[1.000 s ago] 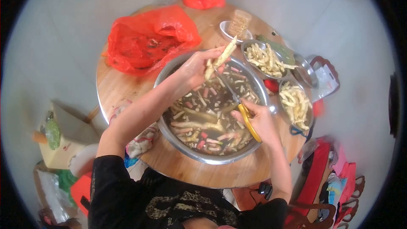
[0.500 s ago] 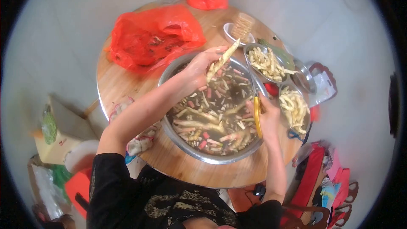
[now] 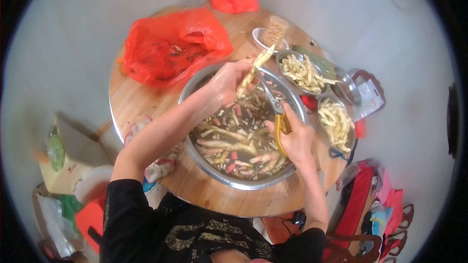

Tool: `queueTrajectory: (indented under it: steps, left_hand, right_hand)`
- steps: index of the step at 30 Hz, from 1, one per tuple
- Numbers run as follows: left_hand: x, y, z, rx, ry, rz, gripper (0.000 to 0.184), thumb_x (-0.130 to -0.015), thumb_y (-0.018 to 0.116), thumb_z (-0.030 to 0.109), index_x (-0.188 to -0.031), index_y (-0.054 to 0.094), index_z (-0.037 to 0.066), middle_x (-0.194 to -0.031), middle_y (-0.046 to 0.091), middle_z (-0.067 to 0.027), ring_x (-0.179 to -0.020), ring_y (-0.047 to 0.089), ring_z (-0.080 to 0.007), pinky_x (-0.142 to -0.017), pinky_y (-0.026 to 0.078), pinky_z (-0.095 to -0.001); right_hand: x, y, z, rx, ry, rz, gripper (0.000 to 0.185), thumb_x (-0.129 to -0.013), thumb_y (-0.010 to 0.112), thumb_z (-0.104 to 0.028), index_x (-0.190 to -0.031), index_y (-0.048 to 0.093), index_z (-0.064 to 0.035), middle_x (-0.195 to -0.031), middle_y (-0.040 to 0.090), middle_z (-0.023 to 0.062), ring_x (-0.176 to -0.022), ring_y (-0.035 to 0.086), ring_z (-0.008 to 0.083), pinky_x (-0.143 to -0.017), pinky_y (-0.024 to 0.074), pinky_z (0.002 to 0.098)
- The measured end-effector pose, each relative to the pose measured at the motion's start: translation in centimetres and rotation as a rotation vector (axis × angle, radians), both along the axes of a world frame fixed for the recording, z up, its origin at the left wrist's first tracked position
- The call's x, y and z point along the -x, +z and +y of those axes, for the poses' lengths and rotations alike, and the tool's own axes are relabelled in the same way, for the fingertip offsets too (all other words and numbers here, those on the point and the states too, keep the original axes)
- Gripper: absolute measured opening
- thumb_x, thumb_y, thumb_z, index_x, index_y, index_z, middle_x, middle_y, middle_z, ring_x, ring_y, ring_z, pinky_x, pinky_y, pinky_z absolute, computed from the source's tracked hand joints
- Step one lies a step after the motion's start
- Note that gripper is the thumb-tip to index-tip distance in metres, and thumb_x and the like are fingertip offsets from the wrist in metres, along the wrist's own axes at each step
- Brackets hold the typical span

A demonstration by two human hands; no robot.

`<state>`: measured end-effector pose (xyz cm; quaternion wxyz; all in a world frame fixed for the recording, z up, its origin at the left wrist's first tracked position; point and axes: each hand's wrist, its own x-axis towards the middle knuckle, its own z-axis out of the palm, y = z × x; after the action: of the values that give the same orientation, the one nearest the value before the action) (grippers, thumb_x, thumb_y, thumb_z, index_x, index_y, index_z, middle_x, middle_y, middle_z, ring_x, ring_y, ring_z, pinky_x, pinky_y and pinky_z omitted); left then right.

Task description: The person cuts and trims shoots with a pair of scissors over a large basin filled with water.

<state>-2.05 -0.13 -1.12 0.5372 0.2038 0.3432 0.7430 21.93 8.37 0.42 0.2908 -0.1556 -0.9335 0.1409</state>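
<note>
My left hand (image 3: 233,82) is closed round a long, pale yellow root that looks like young ginger (image 3: 263,57), its narrow end pointing up and away. In my right hand (image 3: 297,139) are yellow-handled scissors (image 3: 280,129), their blades reaching up to the root beside my left fingers. Whether the blades touch it I cannot tell. Under both hands is a large metal basin (image 3: 243,184) of murky water. Pale roots (image 3: 226,145) and many small white and pink cut pieces (image 3: 230,167) float in it.
Right of the basin, two metal bowls (image 3: 319,87) (image 3: 352,146) hold pale roots. A white dish (image 3: 258,36) with a tan block stands behind. An open red plastic bag (image 3: 161,44) lies at the back left, a smaller red bag (image 3: 234,1) at the far edge of the round wooden table (image 3: 214,202).
My right hand has lifted the scissors from the basin's right side, up and left, bringing the blades to the root. My left hand still holds the root in nearly the same place.
</note>
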Motion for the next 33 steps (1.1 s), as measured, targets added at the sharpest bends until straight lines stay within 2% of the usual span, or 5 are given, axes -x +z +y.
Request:
queueTrajectory:
  steps: [12,25,27,29,33]
  left_hand:
    - [-1.0,1.2,-1.3,-0.078,-0.078,-0.045,0.054,-0.089,0.058,0.016,-0.142,0.052,0.007,-0.108,0.068,-0.0059,-0.064,0.050,-0.0109,-0.059,0.049,-0.0311]
    - [-1.0,1.6,-2.0,-0.073,-0.151,0.068,0.057,-0.091,0.057,0.016,-0.147,0.049,0.008,-0.113,0.066,-0.0029,-0.070,0.050,-0.0099,-0.062,0.049,-0.0301]
    - [-0.9,1.4,-1.6,-0.066,-0.128,0.058,0.056,-0.092,0.056,0.014,-0.147,0.049,0.007,-0.114,0.066,-0.0038,-0.073,0.055,-0.0111,-0.065,0.052,-0.0308]
    - [-0.3,0.0,-0.3,-0.216,-0.127,0.125,0.054,-0.093,0.055,0.015,-0.144,0.046,0.003,-0.123,0.066,-0.0159,-0.102,0.070,-0.0226,-0.074,0.063,-0.0409]
    - [-1.0,0.9,-1.1,-0.151,0.009,0.161,0.054,-0.091,0.050,0.004,-0.144,0.045,-0.001,-0.116,0.064,-0.0158,-0.109,0.067,-0.0292,-0.085,0.059,-0.0440]
  right_hand:
    - [0.4,0.2,0.8,-0.343,-0.065,0.015,0.080,-0.079,0.083,-0.041,-0.145,0.052,-0.0076,-0.087,0.062,0.0140,-0.069,0.066,0.0312,-0.057,0.0525,0.0425]
    - [0.2,-1.6,2.0,-0.257,0.039,0.031,0.069,-0.080,0.085,-0.034,-0.134,0.059,-0.0013,-0.080,0.068,0.0188,-0.064,0.068,0.0332,-0.056,0.0523,0.0408]
    - [0.1,-2.5,1.9,0.072,0.107,0.108,0.063,-0.082,0.085,-0.031,-0.130,0.062,0.0015,-0.080,0.070,0.0134,-0.064,0.068,0.0254,-0.057,0.0527,0.0379]
    - [0.4,-3.1,1.6,0.312,0.110,0.159,0.059,-0.083,0.085,-0.029,-0.128,0.063,0.0025,-0.081,0.069,0.0099,-0.066,0.066,0.0206,-0.059,0.0528,0.0353]
    - [0.1,-1.2,1.5,0.780,0.020,0.126,0.053,-0.086,0.083,-0.023,-0.127,0.063,0.0044,-0.089,0.068,0.0038,-0.073,0.061,0.0115,-0.065,0.0528,0.0300]
